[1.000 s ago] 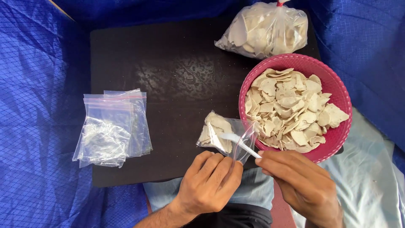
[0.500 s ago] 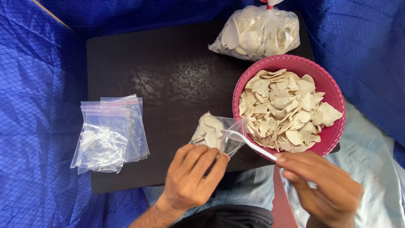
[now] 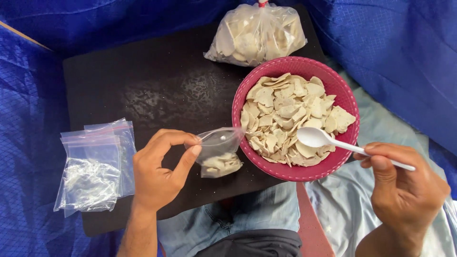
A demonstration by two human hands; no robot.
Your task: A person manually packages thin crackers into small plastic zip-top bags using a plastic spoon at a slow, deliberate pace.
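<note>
1. Fingers first: the left hand [image 3: 159, 173] pinches the rim of a small clear bag [image 3: 219, 151] between thumb and forefinger, closed on the plastic and holding its mouth open toward 3 o'clock. The bag's bottom rests on the black board [image 3: 143, 90], with a few pale chips settled inside.
2. Over at 4 o'clock, the right hand [image 3: 404, 190] is curled shut around the handle of a white plastic spoon [image 3: 328, 140]; its bowl hovers over the near side of the heap and looks empty.
3. Handling call on the bag: thin, limp film, very light, probably slippery. It looks best taken at the stiffer zip rim, as it is now, since the walls would fold shut if gripped lower down.
4. Chips [image 3: 290, 116] next: flat, dry, pale pieces, likely brittle. Better scooped from beneath than pressed.
5. They fill the pink bowl [image 3: 342, 90], which sits just beside the bag at its 3 o'clock and juts off the board's near edge.
6. At 12 o'clock, a big tied bag of chips [image 3: 257, 35] lies on the board.
7. At 9 o'clock, a stack of empty zip bags [image 3: 95, 166] lies partly on the board, over blue cloth [image 3: 28, 95].
</note>
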